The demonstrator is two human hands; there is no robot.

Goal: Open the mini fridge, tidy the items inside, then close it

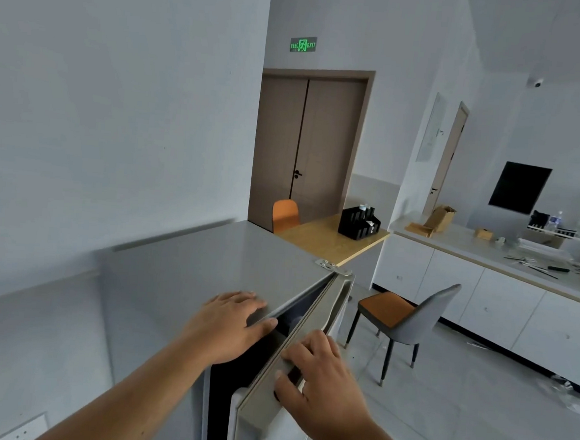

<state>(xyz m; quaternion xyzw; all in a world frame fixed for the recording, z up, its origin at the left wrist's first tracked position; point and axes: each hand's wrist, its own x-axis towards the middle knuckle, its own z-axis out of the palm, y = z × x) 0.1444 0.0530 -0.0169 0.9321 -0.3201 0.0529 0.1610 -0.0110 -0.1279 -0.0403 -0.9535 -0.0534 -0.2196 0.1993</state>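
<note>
The silver mini fridge [189,264] stands below me against the wall, seen from above. Its door [308,327] is ajar by a narrow gap, hinged at the far right corner, and only darkness shows inside. My left hand [230,322] lies flat on the fridge's top front edge, thumb at the gap. My right hand [319,376] grips the top edge of the door, fingers curled over it. The items inside are hidden.
A grey and orange chair [398,320] stands on the floor right of the door. Behind the fridge is a wooden table [328,243] with a black organiser [358,223]. White cabinets with a cluttered counter [485,257] run along the right wall.
</note>
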